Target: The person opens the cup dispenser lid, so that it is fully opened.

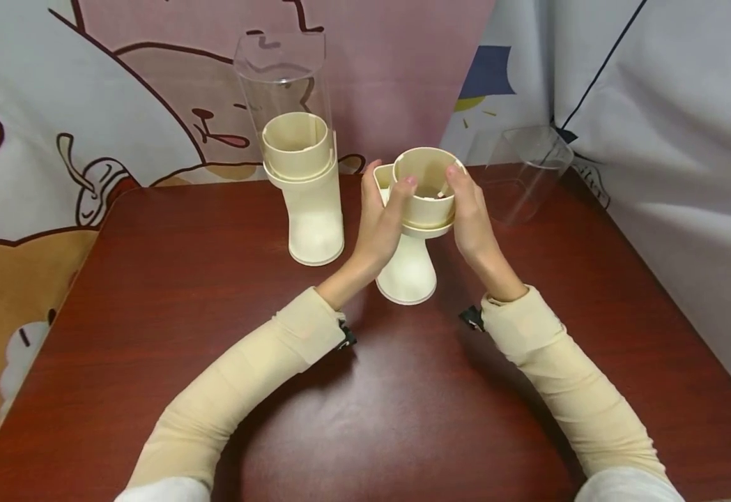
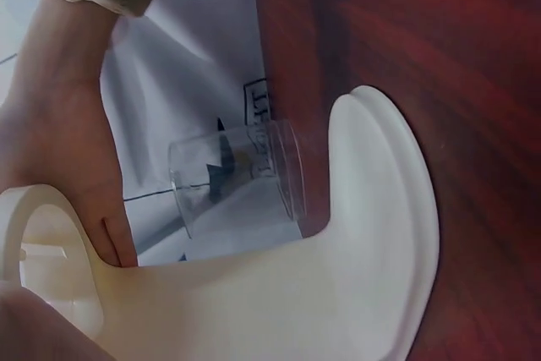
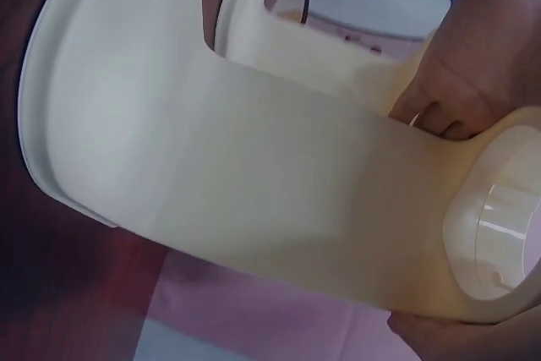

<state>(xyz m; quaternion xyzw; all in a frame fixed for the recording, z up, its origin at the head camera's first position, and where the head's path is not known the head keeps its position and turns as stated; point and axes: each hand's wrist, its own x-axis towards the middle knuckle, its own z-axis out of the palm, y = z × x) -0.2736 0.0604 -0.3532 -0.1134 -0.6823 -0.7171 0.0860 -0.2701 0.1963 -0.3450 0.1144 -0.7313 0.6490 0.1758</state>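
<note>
A: What are the hands on?
B: Both hold the cream stand point(image 1: 408, 275), one on either side of its round upper cup point(image 1: 426, 215). The left hand point(image 1: 378, 226) grips the left side, its thumb over the rim, beside the small side opening point(image 1: 384, 177). The right hand point(image 1: 474, 216) grips the right side, its thumb also at the rim.

A: So neither hand is spread wide?
B: No, both are closed around the cup part, with the stand between them.

A: Where is the stand?
B: Towards the back of the red-brown table point(image 1: 365, 404), roughly upright, its wide foot down. I can't be certain whether the foot touches the tabletop; the left wrist view shows the two very close.

A: Anything near it?
B: To its left, a second cream stand point(image 1: 315, 219) is upright on the table, with a tall clear cylinder point(image 1: 285, 87) around its upper collar. Past the right hand, at the back right, stands a clear container point(image 1: 531, 167).

A: And behind?
B: A cloth point(image 1: 390, 77) with cartoon animals, pink and white in parts. Each wrist wears a cream sleeve point(image 1: 522, 328), with a small black device point(image 1: 472, 318) at the right cuff.
</note>
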